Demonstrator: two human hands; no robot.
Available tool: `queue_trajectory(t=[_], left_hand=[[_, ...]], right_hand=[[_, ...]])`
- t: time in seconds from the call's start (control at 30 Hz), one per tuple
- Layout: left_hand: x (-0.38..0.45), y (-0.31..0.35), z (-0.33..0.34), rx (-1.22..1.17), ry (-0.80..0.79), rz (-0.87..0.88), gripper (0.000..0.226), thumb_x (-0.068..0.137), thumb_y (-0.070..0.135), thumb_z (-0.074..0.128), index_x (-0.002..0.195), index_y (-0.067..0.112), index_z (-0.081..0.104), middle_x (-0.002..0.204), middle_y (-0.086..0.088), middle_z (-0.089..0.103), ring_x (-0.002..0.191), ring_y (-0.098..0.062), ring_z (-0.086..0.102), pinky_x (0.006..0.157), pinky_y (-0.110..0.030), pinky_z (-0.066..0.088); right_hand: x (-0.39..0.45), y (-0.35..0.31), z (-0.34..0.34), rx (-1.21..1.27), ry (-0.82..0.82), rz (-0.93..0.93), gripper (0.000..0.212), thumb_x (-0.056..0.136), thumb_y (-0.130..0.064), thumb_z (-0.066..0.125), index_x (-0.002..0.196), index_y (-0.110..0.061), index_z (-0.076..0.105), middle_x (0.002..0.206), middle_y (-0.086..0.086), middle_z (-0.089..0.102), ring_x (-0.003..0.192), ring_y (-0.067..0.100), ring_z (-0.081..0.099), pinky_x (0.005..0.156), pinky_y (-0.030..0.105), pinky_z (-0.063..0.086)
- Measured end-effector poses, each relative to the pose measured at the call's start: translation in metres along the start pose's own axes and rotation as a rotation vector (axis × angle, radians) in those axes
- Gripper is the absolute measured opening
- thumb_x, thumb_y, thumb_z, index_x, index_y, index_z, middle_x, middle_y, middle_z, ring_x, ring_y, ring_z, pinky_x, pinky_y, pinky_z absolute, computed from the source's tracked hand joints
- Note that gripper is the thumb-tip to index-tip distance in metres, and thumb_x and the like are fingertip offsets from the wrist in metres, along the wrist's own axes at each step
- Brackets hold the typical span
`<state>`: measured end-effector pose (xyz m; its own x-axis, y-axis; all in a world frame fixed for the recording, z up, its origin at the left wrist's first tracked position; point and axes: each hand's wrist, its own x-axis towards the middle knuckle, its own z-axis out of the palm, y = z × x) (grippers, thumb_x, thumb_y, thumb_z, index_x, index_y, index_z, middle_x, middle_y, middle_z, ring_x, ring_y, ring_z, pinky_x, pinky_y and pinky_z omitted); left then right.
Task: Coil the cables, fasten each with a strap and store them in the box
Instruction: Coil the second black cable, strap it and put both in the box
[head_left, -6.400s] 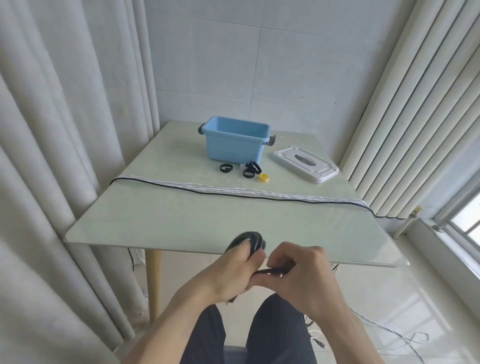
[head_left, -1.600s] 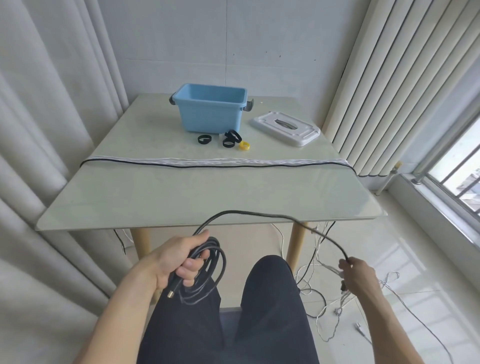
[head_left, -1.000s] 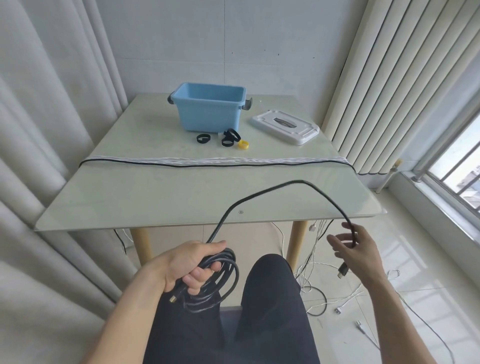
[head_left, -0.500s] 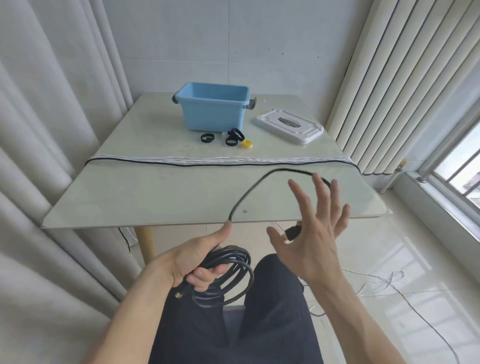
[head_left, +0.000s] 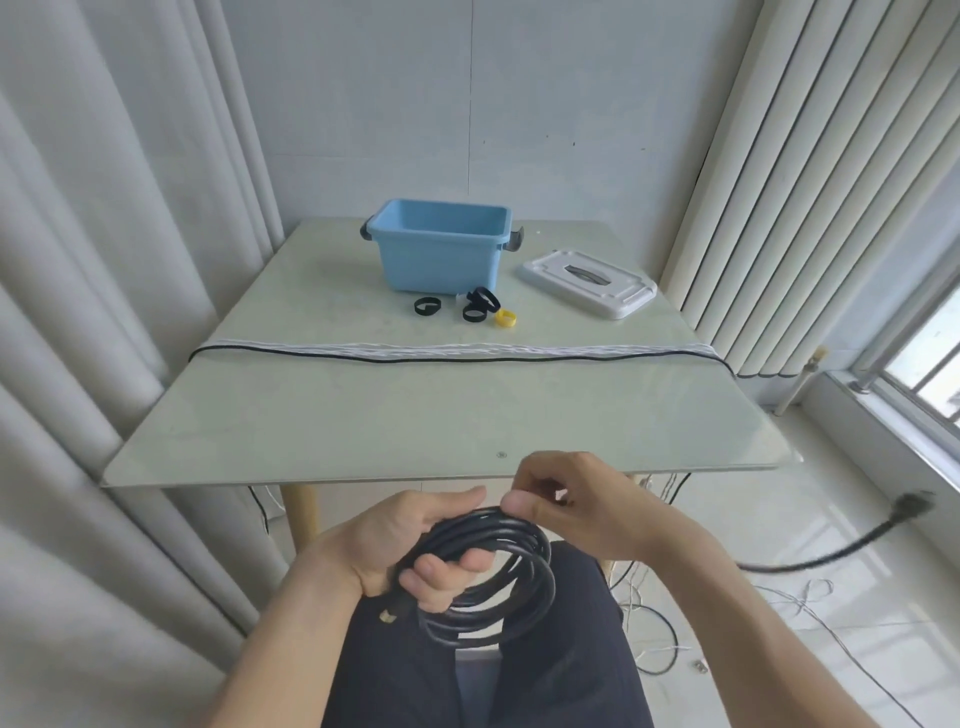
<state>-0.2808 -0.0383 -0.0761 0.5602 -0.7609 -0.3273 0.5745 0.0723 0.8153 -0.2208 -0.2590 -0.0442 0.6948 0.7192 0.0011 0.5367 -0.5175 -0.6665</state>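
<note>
Fingers of the left hand (head_left: 410, 545) curl around the coiled black cable (head_left: 498, 577), held above the lap just before the table (head_left: 363, 415). Right hand (head_left: 582, 499) pinches the top of the coil; the loose end (head_left: 909, 506) trails to the right over the floor. Farther on the table lie straight cables (head_left: 467, 353), black straps (head_left: 470, 306), a yellow strap (head_left: 505, 318), the blue box (head_left: 441, 249) and its white lid (head_left: 589, 283).

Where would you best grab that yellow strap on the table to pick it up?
Pinch the yellow strap across its band from above. It is a small ring beside the black straps, with open table on its near side, so probably come from there.
</note>
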Motion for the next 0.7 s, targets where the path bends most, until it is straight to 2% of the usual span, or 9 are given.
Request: queue_trajectory(t=[0.1,0.2,0.33,0.4,0.47,0.53,0.57,0.63,0.7], left_hand=[[0.011,-0.001,0.001,-0.087,0.071,0.074,0.046,0.096,0.055,0.041,0.083,0.013,0.053,0.053,0.007,0.037,0.042,-0.010,0.022,0.050,-0.022,0.034],[0.018,0.000,0.000,-0.163,0.174,0.111,0.041,0.090,0.053,0.048,0.083,0.013,0.054,0.055,0.005,0.035,0.044,-0.010,0.026,0.052,-0.024,0.036],[0.021,0.008,0.008,-0.107,0.064,0.100,0.056,0.095,0.064,0.031,0.081,0.013,0.051,0.050,0.007,0.033,0.039,-0.007,0.026,0.049,-0.023,0.034],[0.020,0.009,0.009,-0.144,0.058,0.144,0.056,0.094,0.066,0.035,0.079,0.014,0.050,0.047,0.008,0.032,0.036,-0.006,0.027,0.048,-0.023,0.034],[0.018,0.010,0.007,-0.165,0.089,0.200,0.050,0.090,0.063,0.049,0.076,0.015,0.050,0.045,0.009,0.031,0.035,-0.006,0.026,0.047,-0.023,0.033],[0.014,0.009,0.004,-0.206,0.130,0.257,0.044,0.086,0.057,0.058,0.071,0.017,0.050,0.041,0.010,0.030,0.032,-0.006,0.025,0.044,-0.023,0.033],[0.012,0.009,0.003,-0.238,0.145,0.298,0.043,0.086,0.055,0.060,0.068,0.017,0.049,0.039,0.010,0.030,0.031,-0.007,0.024,0.042,-0.022,0.034],[0.008,0.011,0.004,-0.348,0.150,0.423,0.041,0.087,0.050,0.061,0.066,0.018,0.047,0.036,0.010,0.032,0.029,-0.008,0.022,0.040,-0.022,0.035],[0.004,0.017,0.010,-0.501,0.227,0.600,0.041,0.090,0.046,0.058,0.064,0.019,0.044,0.034,0.011,0.032,0.030,-0.008,0.016,0.038,-0.021,0.031]], right_hand=[[0.004,-0.003,-0.015,-0.101,0.161,0.032,0.051,0.081,-0.063,0.054,0.074,-0.014,0.063,0.062,-0.009,0.051,0.059,0.005,0.047,0.054,0.018,0.036],[0.011,-0.005,-0.026,-0.146,0.318,0.047,0.051,0.084,-0.061,0.055,0.070,-0.013,0.065,0.062,-0.010,0.053,0.062,0.001,0.051,0.055,0.018,0.038],[0.019,-0.011,-0.027,-0.063,0.415,0.023,0.048,0.083,-0.063,0.049,0.063,-0.021,0.059,0.062,-0.011,0.056,0.060,0.000,0.051,0.056,0.015,0.038],[0.021,-0.012,-0.029,0.001,0.452,0.053,0.053,0.080,-0.066,0.047,0.063,-0.018,0.062,0.059,-0.010,0.058,0.053,0.004,0.047,0.052,0.017,0.036],[0.021,-0.011,-0.030,0.040,0.411,0.085,0.054,0.077,-0.068,0.052,0.063,-0.017,0.063,0.047,-0.012,0.048,0.046,0.006,0.038,0.048,0.018,0.032],[0.018,-0.006,-0.029,0.097,0.293,0.097,0.055,0.073,-0.069,0.059,0.067,-0.014,0.061,0.045,-0.015,0.044,0.045,0.004,0.036,0.048,0.016,0.031],[0.017,-0.005,-0.029,0.142,0.232,0.093,0.058,0.072,-0.071,0.061,0.073,-0.013,0.061,0.052,-0.015,0.050,0.048,0.002,0.040,0.052,0.015,0.034],[0.013,-0.004,-0.031,0.180,0.153,0.115,0.064,0.072,-0.079,0.056,0.087,-0.017,0.061,0.073,-0.005,0.066,0.056,0.006,0.055,0.060,0.022,0.044],[0.010,-0.004,-0.031,0.219,0.138,0.149,0.059,0.080,-0.075,0.049,0.095,-0.018,0.058,0.083,0.000,0.069,0.053,0.014,0.060,0.057,0.023,0.044]])
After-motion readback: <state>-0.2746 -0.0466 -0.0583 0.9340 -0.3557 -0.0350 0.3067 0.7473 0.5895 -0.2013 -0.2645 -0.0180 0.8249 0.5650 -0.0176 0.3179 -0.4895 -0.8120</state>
